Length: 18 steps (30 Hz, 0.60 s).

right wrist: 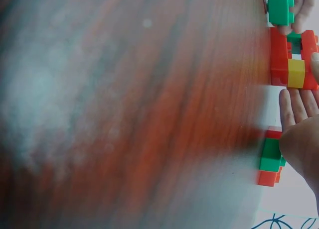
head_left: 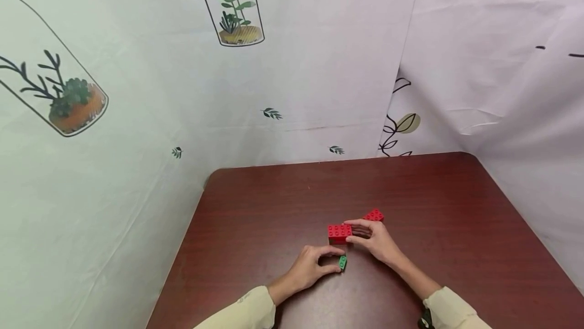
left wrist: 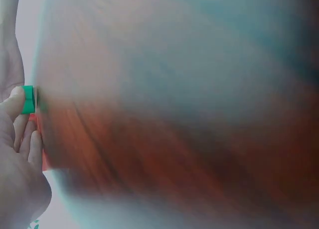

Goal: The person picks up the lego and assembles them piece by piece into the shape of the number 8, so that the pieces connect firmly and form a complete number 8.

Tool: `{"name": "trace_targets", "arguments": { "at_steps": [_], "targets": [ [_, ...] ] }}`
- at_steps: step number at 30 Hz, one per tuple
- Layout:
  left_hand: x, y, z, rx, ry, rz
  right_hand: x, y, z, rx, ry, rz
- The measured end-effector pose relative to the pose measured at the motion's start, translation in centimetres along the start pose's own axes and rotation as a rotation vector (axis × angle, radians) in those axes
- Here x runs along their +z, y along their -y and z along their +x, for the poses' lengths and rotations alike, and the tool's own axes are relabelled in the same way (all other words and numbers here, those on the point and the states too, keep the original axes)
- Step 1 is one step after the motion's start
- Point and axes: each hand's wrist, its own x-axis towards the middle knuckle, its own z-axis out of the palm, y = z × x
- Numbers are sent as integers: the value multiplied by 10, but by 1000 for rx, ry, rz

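Observation:
A small green toy brick [head_left: 342, 263] is pinched between the thumb and fingers of my left hand [head_left: 307, 269]. Just beyond it stands a block of joined toy bricks [head_left: 336, 234], with a studded red top. My right hand [head_left: 378, 244] holds this block at its right end, thumb on the near side and fingers behind. In the right wrist view, yellow [right wrist: 296, 73] and green bricks sit between its two red layers. The green brick [right wrist: 279, 8] in my left hand is apart from the block there.
Behind my right hand lies a second joined piece [head_left: 375, 214], red on top. The right wrist view shows a green brick [right wrist: 270, 157] between its red parts. Brown table [head_left: 255, 202] surrounds the bricks, and printed white cloth [head_left: 310, 80] hangs along its back and sides.

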Motion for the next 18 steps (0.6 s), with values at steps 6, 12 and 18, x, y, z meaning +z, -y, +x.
{"name": "trace_targets", "arguments": {
  "at_steps": [6, 12, 18],
  "targets": [
    [-9, -5, -9, 5, 12, -57, 0, 2, -1, 2, 2, 2],
    [-24, 1, -9, -21, -55, -33, -1, 4, -1, 8, -5, 9],
    [-38, 12, -8, -137, -128, -15, 0, 4, -1, 8, -12, 6]
  ]
}}
